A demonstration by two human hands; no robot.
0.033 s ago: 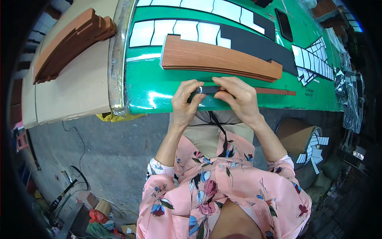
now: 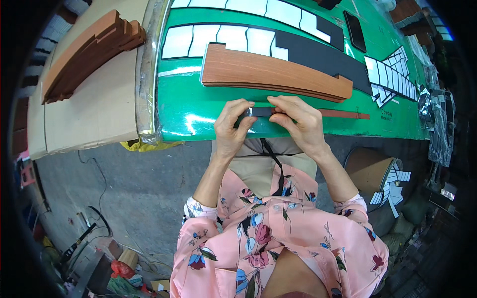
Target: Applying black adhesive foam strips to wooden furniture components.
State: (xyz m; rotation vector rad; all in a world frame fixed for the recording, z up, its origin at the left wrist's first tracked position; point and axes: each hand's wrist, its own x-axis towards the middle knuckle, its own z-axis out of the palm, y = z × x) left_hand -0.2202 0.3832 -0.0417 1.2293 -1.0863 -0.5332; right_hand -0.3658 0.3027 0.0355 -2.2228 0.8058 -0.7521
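Observation:
Near the front edge of the green tabletop (image 2: 184, 111), both hands hold a long narrow reddish-brown strip (image 2: 345, 113) whose left end is dark grey or black. My left hand (image 2: 231, 124) pinches that dark end between thumb and fingers. Where the dark part meets the brown, my right hand (image 2: 300, 124) grips it with thumb and forefinger; the rest of the strip runs out to the right past the hand. Just beyond my fingers lies a stack of curved brown wood-coloured pieces (image 2: 273, 72), resting partly over a black curved sheet with white patches (image 2: 320, 54).
A second stack of curved brown pieces (image 2: 94, 54) sits on the cardboard-covered surface (image 2: 107, 109) at left. A phone (image 2: 354, 32) and white-patched pieces (image 2: 390, 77) lie at the right. On the floor, a brown drum (image 2: 370, 166) holds white scraps.
My right fingers have shifted very slightly to the right along the strip. My left hand stays in place.

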